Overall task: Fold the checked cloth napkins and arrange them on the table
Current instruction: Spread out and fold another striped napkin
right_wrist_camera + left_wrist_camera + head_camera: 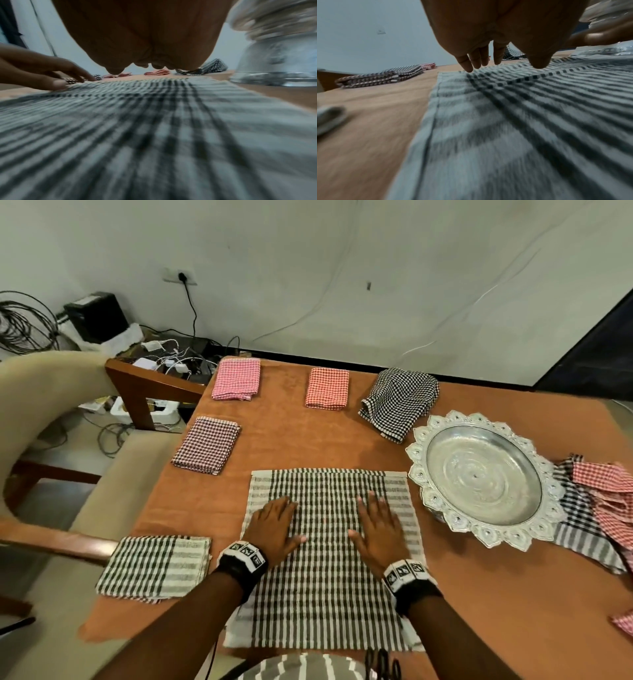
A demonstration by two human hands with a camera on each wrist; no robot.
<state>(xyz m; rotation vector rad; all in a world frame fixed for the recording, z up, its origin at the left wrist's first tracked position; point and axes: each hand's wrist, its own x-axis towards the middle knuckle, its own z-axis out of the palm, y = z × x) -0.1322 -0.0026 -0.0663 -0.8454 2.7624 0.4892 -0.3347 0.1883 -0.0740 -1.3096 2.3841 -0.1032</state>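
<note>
Grey checked cloth [325, 559] is spread flat at the near edge of the orange surface [291, 440]. Both hands are laid flat on it, fingers straight, nothing held: the left hand [274, 523] beside the right hand [378, 525]. Folded napkins are set along the left edge [207, 445] and the far edge [327, 388]. A silver tray [483, 477] is seen just beside the cloth, toward the right edge.

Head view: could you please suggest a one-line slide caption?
Both hands, left and right, flat on a spread napkin beside a silver tray.
</note>
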